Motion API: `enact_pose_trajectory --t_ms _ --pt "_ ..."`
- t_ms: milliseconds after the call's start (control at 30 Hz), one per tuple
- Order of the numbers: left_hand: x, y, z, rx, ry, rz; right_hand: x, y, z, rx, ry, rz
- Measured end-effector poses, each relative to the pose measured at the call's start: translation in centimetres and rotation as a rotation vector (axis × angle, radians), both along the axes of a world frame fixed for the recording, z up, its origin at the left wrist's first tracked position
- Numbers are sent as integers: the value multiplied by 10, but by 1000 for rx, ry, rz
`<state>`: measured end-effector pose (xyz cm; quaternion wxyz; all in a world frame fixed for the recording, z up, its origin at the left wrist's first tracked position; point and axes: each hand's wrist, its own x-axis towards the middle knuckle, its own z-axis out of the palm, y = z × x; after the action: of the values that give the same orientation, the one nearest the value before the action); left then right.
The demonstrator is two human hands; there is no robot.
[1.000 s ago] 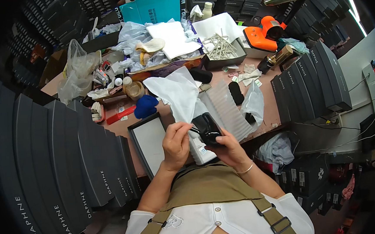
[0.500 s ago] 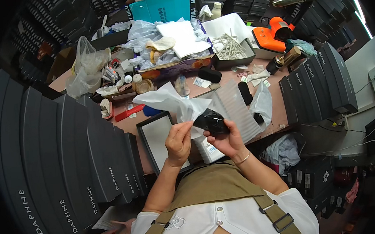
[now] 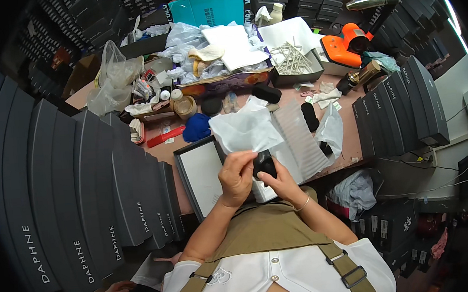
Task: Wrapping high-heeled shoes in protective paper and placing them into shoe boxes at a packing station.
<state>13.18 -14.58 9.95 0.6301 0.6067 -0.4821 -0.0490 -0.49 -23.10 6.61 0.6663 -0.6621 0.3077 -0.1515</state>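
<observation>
Head view: left hand (image 3: 236, 174) pinches thin white tissue paper (image 3: 246, 129) while right hand (image 3: 281, 179) grips a small black object (image 3: 264, 165); wrapping seems underway, needing careful folding.

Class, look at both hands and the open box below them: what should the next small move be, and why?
Probably lower the black shoe toward the open box: left hand pinches the white tissue paper on it, right hand holds it underneath, above the box.

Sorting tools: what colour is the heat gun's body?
Bright orange heat gun, clearest in the head view.
</observation>
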Motion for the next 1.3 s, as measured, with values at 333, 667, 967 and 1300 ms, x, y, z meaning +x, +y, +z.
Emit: enact_pose_trajectory --t_ms 333,667,967,1300 --pt "-55 5 -11 -12 -47 -367 -47 -15 -66 99 -50 -160" --pt "-54 30 -40 252 408 -64 -70 -34 -111 -583 459 190" --pt "-72 28 -58 -96 1477 -195 -90 -32 -73 -550 490 370" --pt "-71 25 -80 61 848 206 -150 -2 20 -15 447 275"
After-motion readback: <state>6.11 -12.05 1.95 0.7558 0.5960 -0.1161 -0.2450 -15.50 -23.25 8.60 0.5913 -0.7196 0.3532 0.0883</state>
